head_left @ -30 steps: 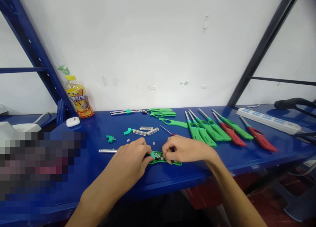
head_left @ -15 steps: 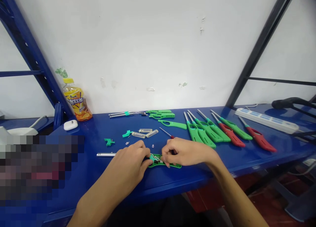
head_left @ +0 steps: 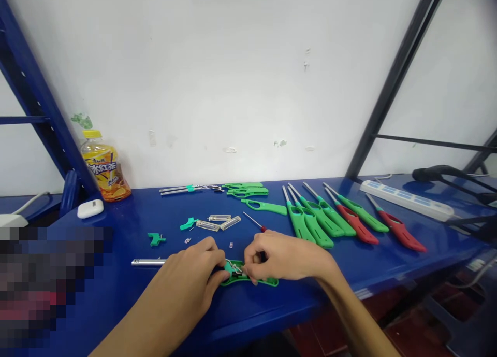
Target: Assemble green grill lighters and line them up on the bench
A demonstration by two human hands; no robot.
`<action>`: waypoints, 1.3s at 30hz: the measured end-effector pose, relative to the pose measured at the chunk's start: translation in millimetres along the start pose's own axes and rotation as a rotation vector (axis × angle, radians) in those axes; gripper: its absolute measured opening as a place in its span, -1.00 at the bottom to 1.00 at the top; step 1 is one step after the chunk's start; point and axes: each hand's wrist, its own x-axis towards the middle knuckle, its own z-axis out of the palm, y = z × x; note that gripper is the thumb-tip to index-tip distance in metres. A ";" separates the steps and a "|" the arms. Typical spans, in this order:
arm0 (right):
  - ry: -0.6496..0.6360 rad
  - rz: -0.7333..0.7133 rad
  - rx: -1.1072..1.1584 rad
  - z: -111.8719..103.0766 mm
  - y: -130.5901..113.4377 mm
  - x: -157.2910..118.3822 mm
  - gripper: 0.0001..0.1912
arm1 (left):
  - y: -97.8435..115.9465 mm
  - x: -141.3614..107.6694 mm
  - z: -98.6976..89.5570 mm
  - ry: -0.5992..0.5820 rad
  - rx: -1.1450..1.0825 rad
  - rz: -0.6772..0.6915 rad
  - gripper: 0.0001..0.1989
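An opened green gas lighter [head_left: 268,282] lies on the blue bench, its silver tube [head_left: 148,262] pointing left. My left hand [head_left: 190,274] is closed on it near the join of tube and handle, thumb beside a teal inner piece [head_left: 230,267]. My right hand [head_left: 281,256] pinches with thumb and forefinger inside the handle shell, close to thin pale wires and a small black part. What sits between those fingertips is hidden. Behind the right hand, a thin screwdriver [head_left: 253,220] with a red handle lies partly covered.
Clear fuel tanks [head_left: 207,226], teal triggers [head_left: 156,238] and tiny white pieces [head_left: 231,245] lie behind my hands. Green half-shells [head_left: 267,207] and tubes [head_left: 180,189] are further back. Several finished-looking lighters [head_left: 301,222], a power strip [head_left: 407,200], a drink bottle [head_left: 104,168] and a white case [head_left: 90,209] surround them.
The camera view has shifted, so the bench contents appear lower and further left. Both hands keep their places on the lighter, with the right fingertips still pinching inside the shell.
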 end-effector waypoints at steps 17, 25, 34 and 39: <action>-0.017 0.041 0.087 -4.3 8.4 -2.9 -0.58 | -77.2 -6.5 -3.2 0.095 -0.140 0.102 -0.77; 0.032 0.005 0.072 -6.3 15.4 -2.5 -0.58 | -52.0 -8.4 -11.7 0.056 -0.044 0.055 -0.74; 0.040 0.007 0.031 -5.9 12.1 -2.5 -0.61 | -23.1 -10.7 -16.6 0.002 0.135 -0.033 -0.66; 0.128 -0.068 -0.012 -6.5 -0.7 -4.4 -0.59 | -17.4 -13.3 -22.2 -0.003 0.164 -0.026 -0.59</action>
